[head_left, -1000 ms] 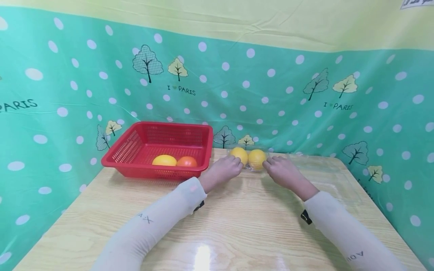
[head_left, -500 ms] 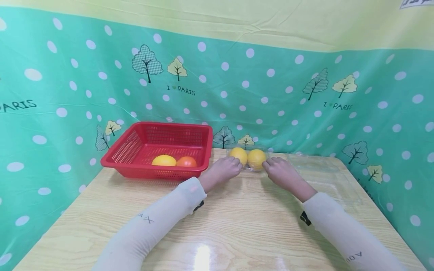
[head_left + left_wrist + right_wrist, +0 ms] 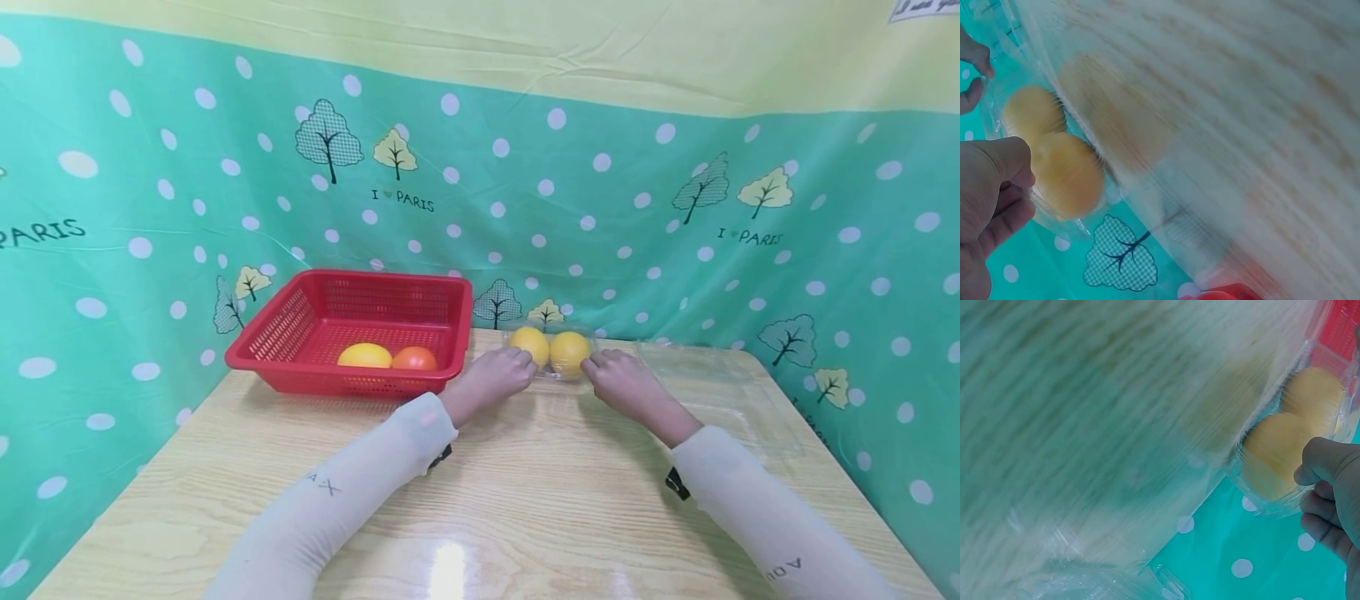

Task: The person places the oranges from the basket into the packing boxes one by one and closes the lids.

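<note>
At the back of the table, a clear plastic container (image 3: 557, 372) holds two round, yellow-orange fruits, the left one (image 3: 529, 343) and the right one (image 3: 570, 354) side by side. My left hand (image 3: 501, 372) pinches the container's near edge at its left corner, thumb beside the fruit (image 3: 1070, 175) in the left wrist view. At the right corner, my right hand (image 3: 624, 379) pinches the same edge, its thumb overlapping the fruit (image 3: 1275, 456) in the right wrist view. Both hands are level with each other, knuckles up.
A red perforated basket (image 3: 300, 367) stands left of the hands, with a yellow fruit (image 3: 364, 356) and an orange-red fruit (image 3: 414, 359) inside. Clear plastic containers (image 3: 738, 400) lie at the table's right back. A green dotted curtain (image 3: 570, 250) hangs right behind the table (image 3: 510, 508).
</note>
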Demonstrator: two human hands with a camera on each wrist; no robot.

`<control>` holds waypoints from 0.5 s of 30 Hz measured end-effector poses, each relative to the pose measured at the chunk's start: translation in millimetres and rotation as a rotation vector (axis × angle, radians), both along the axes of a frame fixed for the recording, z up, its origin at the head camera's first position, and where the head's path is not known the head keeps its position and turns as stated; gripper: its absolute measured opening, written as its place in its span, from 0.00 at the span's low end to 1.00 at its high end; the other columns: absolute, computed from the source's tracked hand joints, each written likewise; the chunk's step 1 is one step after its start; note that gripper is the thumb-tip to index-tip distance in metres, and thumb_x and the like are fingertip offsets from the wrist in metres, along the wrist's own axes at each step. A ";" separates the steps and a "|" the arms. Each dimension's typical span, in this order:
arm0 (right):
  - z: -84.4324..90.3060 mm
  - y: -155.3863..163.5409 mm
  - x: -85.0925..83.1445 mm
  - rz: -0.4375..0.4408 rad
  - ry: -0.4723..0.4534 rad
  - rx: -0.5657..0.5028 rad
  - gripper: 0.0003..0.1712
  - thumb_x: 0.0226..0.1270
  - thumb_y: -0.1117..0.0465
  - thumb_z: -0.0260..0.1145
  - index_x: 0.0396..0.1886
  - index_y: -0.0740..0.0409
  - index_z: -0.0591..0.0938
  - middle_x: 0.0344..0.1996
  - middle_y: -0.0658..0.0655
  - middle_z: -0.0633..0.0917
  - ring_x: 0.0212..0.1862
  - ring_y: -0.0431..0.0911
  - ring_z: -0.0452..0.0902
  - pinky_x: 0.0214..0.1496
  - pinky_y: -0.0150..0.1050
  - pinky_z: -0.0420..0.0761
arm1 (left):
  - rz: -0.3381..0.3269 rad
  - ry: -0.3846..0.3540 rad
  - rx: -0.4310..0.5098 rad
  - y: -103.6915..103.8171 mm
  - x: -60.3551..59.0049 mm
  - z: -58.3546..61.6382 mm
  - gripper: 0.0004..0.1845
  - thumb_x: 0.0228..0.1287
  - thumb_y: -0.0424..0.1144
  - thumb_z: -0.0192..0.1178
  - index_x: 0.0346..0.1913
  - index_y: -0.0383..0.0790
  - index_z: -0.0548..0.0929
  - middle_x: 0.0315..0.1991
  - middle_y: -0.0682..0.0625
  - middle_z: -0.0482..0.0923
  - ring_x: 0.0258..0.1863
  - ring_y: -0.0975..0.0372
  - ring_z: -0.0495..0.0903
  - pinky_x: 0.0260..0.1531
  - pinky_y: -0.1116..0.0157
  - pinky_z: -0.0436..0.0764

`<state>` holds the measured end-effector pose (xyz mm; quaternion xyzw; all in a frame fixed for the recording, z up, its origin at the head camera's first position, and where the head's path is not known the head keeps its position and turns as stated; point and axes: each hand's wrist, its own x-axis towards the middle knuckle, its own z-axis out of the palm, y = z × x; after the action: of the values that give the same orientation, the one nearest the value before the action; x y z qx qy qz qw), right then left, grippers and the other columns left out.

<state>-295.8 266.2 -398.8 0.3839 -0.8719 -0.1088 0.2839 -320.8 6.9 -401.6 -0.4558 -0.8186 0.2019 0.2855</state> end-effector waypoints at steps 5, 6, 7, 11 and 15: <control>-0.5 -0.6 -0.4 0.012 0.004 0.000 0.12 0.48 0.74 0.74 0.33 0.65 0.81 0.25 0.57 0.81 0.26 0.49 0.78 0.28 0.39 0.82 | -0.010 -0.005 0.012 0.9 -1.5 1.0 0.11 0.66 0.40 0.70 0.48 0.43 0.87 0.40 0.51 0.83 0.39 0.63 0.80 0.40 0.72 0.82; -0.6 -0.8 -0.3 0.011 0.003 0.002 0.12 0.48 0.74 0.74 0.33 0.65 0.81 0.25 0.57 0.81 0.26 0.49 0.78 0.28 0.39 0.82 | -0.009 -0.003 0.003 -0.7 -0.7 0.8 0.11 0.65 0.40 0.71 0.49 0.43 0.87 0.40 0.51 0.83 0.39 0.63 0.80 0.40 0.72 0.83; -0.7 -0.9 -0.2 0.010 0.000 0.004 0.13 0.48 0.74 0.75 0.33 0.64 0.81 0.25 0.57 0.81 0.26 0.49 0.78 0.28 0.39 0.82 | -0.004 -0.005 -0.002 -2.0 0.5 0.5 0.12 0.65 0.40 0.71 0.50 0.43 0.87 0.41 0.51 0.83 0.40 0.63 0.81 0.40 0.71 0.84; -1.4 -1.1 0.0 0.000 -0.011 0.008 0.15 0.46 0.73 0.77 0.33 0.63 0.81 0.25 0.56 0.81 0.26 0.49 0.78 0.27 0.38 0.82 | 0.002 -0.021 0.005 -5.2 2.8 -0.5 0.13 0.65 0.39 0.72 0.51 0.44 0.87 0.42 0.51 0.83 0.41 0.62 0.81 0.38 0.69 0.86; -2.1 -1.0 -0.4 0.000 -0.010 0.004 0.15 0.46 0.73 0.77 0.32 0.63 0.81 0.24 0.56 0.80 0.26 0.48 0.77 0.27 0.38 0.81 | 0.000 -0.026 0.017 -5.4 2.5 -1.2 0.12 0.66 0.38 0.70 0.51 0.44 0.87 0.42 0.51 0.83 0.41 0.62 0.82 0.37 0.69 0.86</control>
<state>-296.2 265.2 -400.8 0.3850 -0.8730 -0.1087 0.2789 -318.3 1.4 -402.8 -0.4560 -0.8238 0.1890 0.2785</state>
